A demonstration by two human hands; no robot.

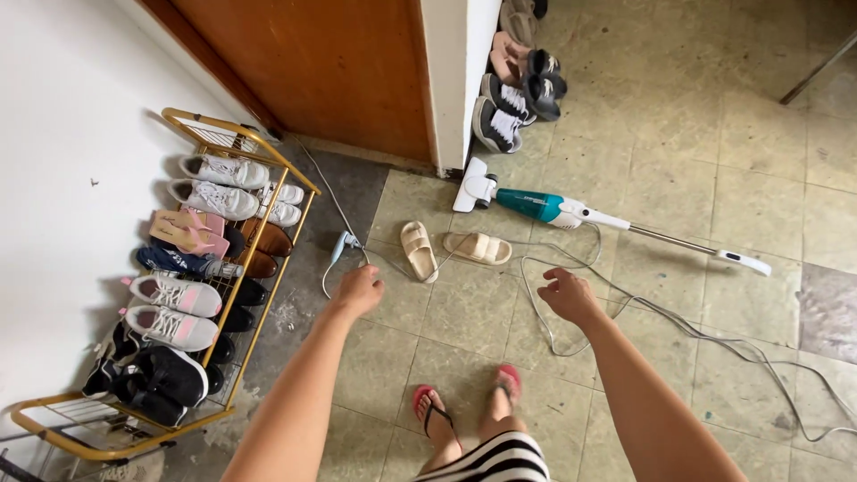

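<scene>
Two empty hands reach out over a tiled floor toward a pair of beige slippers.

The left hand [359, 290] is loosely curled, grasping nothing; the right hand [568, 295] is open, fingers released. The slippers [451, 250] lie on the floor just beyond both hands, between them, untouched. A grey cord [544, 335] loops under the right hand, running from a teal-and-white vacuum [553, 210] lying past the slippers. A yellow shoe rack [259, 232] stands at the floor's left edge against the wall.

Beige slippers [451, 250] lie splayed on floor tiles
</scene>
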